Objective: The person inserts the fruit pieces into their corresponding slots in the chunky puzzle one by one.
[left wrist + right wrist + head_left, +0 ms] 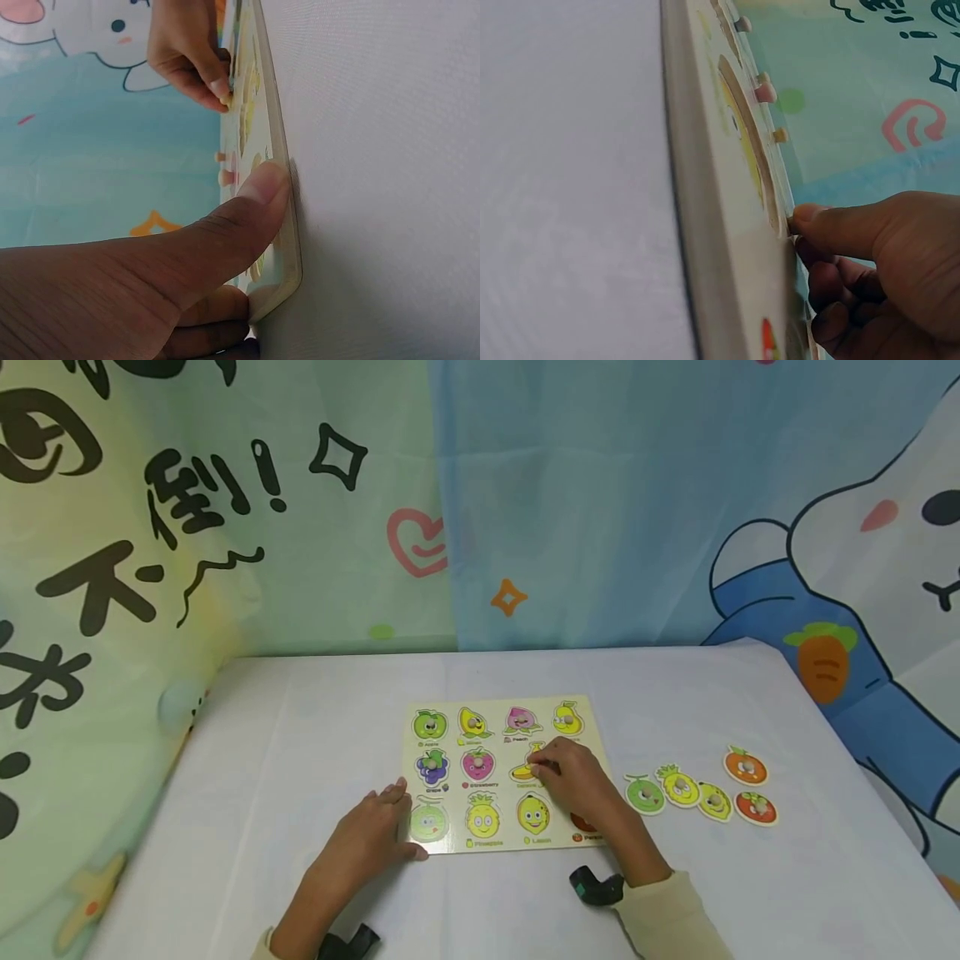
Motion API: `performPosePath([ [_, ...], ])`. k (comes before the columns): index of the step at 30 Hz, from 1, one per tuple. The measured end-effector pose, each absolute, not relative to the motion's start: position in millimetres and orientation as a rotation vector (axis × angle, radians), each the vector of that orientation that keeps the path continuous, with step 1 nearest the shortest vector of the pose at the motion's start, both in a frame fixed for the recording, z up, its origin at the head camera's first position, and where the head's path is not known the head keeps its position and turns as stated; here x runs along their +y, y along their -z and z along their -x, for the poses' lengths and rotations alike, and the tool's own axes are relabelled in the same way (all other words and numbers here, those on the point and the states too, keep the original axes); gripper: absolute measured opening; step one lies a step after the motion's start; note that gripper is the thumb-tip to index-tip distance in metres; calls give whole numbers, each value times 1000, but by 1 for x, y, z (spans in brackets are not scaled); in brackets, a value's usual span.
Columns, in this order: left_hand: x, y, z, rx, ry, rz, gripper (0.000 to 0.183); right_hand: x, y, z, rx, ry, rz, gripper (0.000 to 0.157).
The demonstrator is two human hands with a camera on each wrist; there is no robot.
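A fruit peg puzzle board [456, 814] lies flat on the white table. My left hand [375, 827] holds its near left corner, thumb [259, 187] at the near edge and fingers along the left side. Over the middle row, my right hand [573, 777] pinches the small knob of the banana piece [520, 772], which lies at its printed place. Knobbed apple [430, 724], peach [521, 720], pear [567, 718], grape [432, 767] and strawberry [477, 764] pieces sit in the board. The right hand and forearm hide part of the board's right side.
Right of the board lie several loose pieces: a green melon [645, 795], a pineapple [678, 786], a lemon [715, 802], an orange [746, 767] and a red-orange fruit [756, 808]. The pineapple and lemon pieces meet at their edges. A printed curtain [570, 527] hangs behind the table.
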State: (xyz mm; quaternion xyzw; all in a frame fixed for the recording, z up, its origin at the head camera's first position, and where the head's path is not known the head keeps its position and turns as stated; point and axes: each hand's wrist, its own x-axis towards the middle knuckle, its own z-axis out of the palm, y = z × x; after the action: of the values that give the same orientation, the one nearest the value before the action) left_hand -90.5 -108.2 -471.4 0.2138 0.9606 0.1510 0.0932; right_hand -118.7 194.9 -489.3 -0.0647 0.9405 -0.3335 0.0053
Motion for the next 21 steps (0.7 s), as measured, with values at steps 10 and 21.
performPosePath([
  [10, -110, 473, 91, 2863, -440, -664, 78, 207, 483, 119, 2931, 1166, 114, 22],
  [21, -110, 471, 89, 2866, -459, -669, 78, 270, 479, 117, 3208, 1271, -109, 19],
])
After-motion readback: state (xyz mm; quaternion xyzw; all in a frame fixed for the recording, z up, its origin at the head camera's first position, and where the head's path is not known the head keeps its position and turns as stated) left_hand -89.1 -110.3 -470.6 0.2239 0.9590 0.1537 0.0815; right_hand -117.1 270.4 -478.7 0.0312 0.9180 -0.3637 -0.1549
